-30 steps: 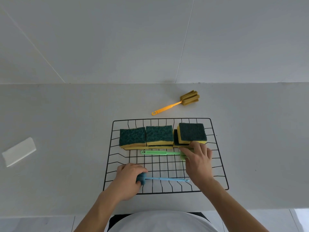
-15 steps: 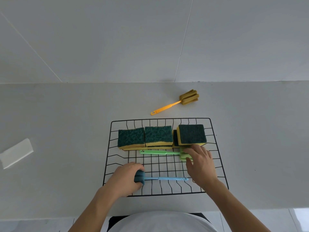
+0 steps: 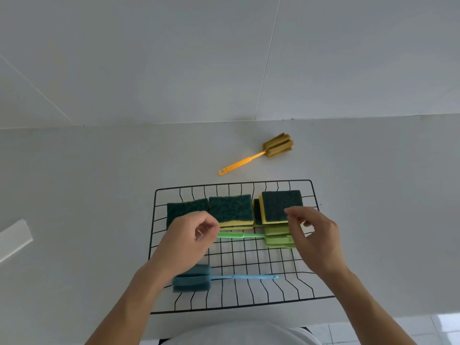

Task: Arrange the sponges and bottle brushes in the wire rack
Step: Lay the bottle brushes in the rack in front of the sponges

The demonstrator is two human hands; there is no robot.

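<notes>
A black wire rack [image 3: 234, 182] lies on the white counter. Along its back row sit green-and-yellow sponges: one at the left [image 3: 186, 207], one in the middle [image 3: 230, 210] and a stack at the right [image 3: 281, 204]. In front of them lies a green bottle brush [image 3: 276, 236], head to the right. A blue bottle brush [image 3: 191, 280] lies near the rack's front, head to the left. An orange bottle brush [image 3: 277, 145] rests on the counter behind the rack. My left hand [image 3: 185, 241] hovers loosely curled over the green handle's end, holding nothing. My right hand [image 3: 316, 239] hovers open beside the green head.
A white flat object [image 3: 15, 239] lies at the far left of the counter. The white tiled wall rises behind the counter. The counter's front edge runs just below the rack, with my white shirt under it.
My left hand let go of the blue brush head and rose toward the green handle. My right hand lifted off the green brush head. Both brushes stay in the rack.
</notes>
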